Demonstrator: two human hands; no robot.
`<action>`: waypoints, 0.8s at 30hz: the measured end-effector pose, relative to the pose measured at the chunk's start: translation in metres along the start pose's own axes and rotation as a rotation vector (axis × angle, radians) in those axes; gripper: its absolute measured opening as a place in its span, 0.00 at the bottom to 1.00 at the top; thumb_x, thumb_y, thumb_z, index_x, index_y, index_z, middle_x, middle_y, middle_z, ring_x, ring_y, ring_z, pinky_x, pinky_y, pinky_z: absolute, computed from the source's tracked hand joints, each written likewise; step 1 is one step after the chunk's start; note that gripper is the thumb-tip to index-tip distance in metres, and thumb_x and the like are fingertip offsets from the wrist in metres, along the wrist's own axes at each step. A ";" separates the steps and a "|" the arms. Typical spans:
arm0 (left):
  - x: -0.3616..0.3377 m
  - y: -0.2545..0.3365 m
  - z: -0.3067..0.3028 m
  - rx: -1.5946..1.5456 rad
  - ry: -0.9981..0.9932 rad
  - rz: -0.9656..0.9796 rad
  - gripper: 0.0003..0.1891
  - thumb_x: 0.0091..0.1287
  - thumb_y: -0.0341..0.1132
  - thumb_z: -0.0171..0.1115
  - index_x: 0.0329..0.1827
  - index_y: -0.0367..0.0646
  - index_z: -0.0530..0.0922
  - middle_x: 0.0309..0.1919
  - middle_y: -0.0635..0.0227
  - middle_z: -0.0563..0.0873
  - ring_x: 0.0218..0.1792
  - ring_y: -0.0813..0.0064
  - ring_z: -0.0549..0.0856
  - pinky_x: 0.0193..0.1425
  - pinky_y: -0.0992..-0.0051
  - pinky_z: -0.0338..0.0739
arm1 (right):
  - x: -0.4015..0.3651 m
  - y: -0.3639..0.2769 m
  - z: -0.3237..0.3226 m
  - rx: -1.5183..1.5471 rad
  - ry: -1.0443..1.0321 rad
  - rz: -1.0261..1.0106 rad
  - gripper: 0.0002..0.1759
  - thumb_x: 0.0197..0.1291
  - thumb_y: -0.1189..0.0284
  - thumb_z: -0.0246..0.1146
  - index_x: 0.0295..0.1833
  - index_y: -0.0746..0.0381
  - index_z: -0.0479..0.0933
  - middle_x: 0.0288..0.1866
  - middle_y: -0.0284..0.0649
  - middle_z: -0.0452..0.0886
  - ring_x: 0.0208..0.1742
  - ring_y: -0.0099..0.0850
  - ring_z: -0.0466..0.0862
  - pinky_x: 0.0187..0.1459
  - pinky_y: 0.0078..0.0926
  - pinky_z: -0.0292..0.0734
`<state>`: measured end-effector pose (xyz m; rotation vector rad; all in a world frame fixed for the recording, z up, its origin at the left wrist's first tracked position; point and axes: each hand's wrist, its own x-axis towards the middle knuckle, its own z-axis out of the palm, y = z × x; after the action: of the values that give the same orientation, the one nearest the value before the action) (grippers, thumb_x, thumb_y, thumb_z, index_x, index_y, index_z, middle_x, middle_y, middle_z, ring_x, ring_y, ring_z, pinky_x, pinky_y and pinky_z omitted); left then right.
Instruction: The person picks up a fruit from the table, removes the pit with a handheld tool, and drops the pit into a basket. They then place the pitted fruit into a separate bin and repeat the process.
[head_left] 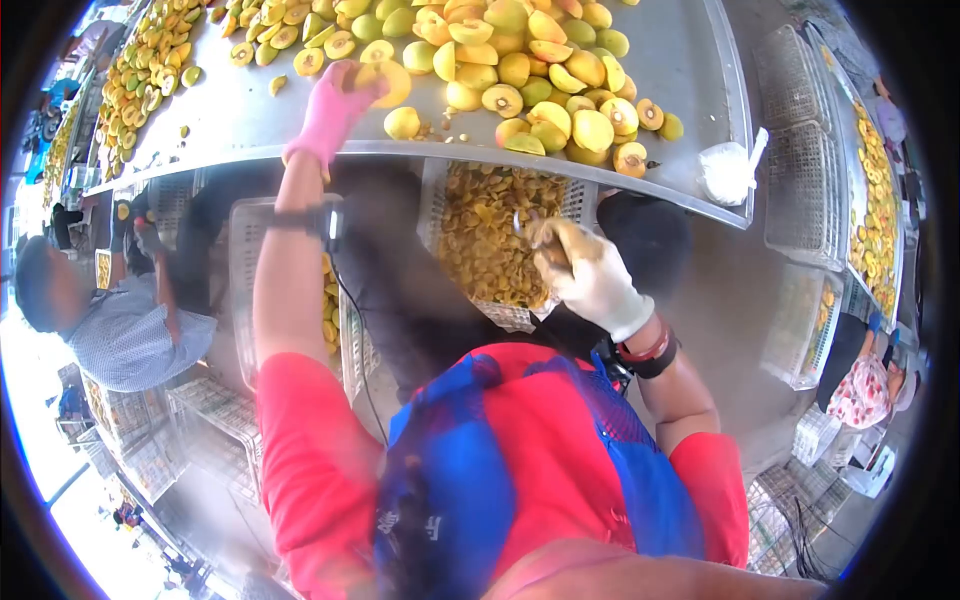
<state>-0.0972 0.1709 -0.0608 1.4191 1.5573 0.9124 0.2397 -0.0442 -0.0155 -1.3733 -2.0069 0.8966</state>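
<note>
My left hand (332, 110), in a pink glove, reaches over the metal table (250, 125) near its front edge. Its fingers are closed on a blurred yellow peach half (393, 84). My right hand (592, 278) wears a white glove with brown-stained fingers. It is closed around a small metal tool (518, 223), whose shiny tip alone shows. Below that hand, a white plastic crate (575, 205) holds many peach scraps (490, 235). Beyond my left hand lies a heap of peaches (545, 70), whole and halved, and a single peach (402, 123) sits close to the hand.
More peach halves (150, 75) cover the table's left side. A white plastic bag (725, 172) lies at the right corner. Stacked crates (797, 190) stand to the right. One co-worker (130, 330) sits at left, another person (865, 385) at far right. A cable (355, 310) hangs beside my left arm.
</note>
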 end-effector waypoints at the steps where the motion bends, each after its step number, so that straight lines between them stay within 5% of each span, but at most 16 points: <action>1: -0.026 0.023 0.007 -0.065 -0.023 0.005 0.28 0.60 0.37 0.77 0.60 0.38 0.75 0.46 0.69 0.83 0.38 0.82 0.78 0.37 0.80 0.73 | 0.006 -0.015 -0.007 0.111 0.038 0.056 0.15 0.60 0.73 0.66 0.53 0.60 0.75 0.41 0.48 0.84 0.41 0.48 0.85 0.43 0.40 0.80; 6: -0.147 0.081 0.063 -0.324 -0.177 0.150 0.24 0.63 0.30 0.72 0.61 0.37 0.75 0.52 0.67 0.82 0.50 0.79 0.81 0.55 0.77 0.79 | 0.029 -0.019 0.000 0.431 0.363 -0.092 0.23 0.61 0.75 0.70 0.60 0.64 0.74 0.48 0.44 0.84 0.48 0.31 0.84 0.51 0.30 0.78; 8: -0.178 0.092 0.086 -0.368 -0.238 0.150 0.24 0.65 0.29 0.71 0.62 0.37 0.74 0.53 0.67 0.82 0.53 0.78 0.82 0.61 0.74 0.78 | 0.023 -0.020 0.001 0.466 0.255 -0.029 0.26 0.62 0.78 0.69 0.64 0.65 0.71 0.50 0.39 0.83 0.53 0.26 0.81 0.57 0.28 0.76; 12: -0.209 0.085 0.135 -0.764 -0.060 0.258 0.24 0.76 0.47 0.56 0.64 0.35 0.73 0.56 0.61 0.83 0.54 0.71 0.84 0.60 0.71 0.78 | 0.005 -0.025 0.024 0.857 0.296 0.088 0.25 0.60 0.78 0.69 0.63 0.63 0.73 0.48 0.41 0.82 0.51 0.27 0.82 0.54 0.29 0.78; 13: -0.217 0.094 0.137 -0.843 -0.070 0.222 0.19 0.79 0.43 0.51 0.62 0.39 0.76 0.55 0.67 0.82 0.54 0.80 0.80 0.62 0.75 0.74 | 0.000 -0.026 0.024 0.779 0.319 0.075 0.24 0.59 0.78 0.69 0.62 0.63 0.74 0.47 0.42 0.82 0.50 0.29 0.83 0.53 0.29 0.78; 17: -0.227 0.087 0.143 -0.880 -0.058 0.065 0.19 0.80 0.44 0.50 0.62 0.39 0.77 0.52 0.69 0.84 0.52 0.81 0.81 0.60 0.75 0.75 | -0.009 -0.028 0.011 0.215 0.464 -0.159 0.24 0.54 0.79 0.70 0.58 0.63 0.77 0.49 0.47 0.83 0.50 0.44 0.85 0.52 0.31 0.80; 24: -0.241 0.105 0.149 -0.751 -0.043 0.122 0.22 0.81 0.47 0.48 0.61 0.38 0.77 0.46 0.69 0.85 0.40 0.84 0.81 0.48 0.81 0.78 | -0.014 -0.038 0.007 0.129 0.503 -0.291 0.26 0.49 0.83 0.69 0.57 0.62 0.76 0.51 0.47 0.83 0.53 0.48 0.84 0.52 0.36 0.81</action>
<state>0.0877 -0.0600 -0.0004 0.9757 0.9343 1.3462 0.2170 -0.0684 0.0090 -1.0674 -1.6678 0.4799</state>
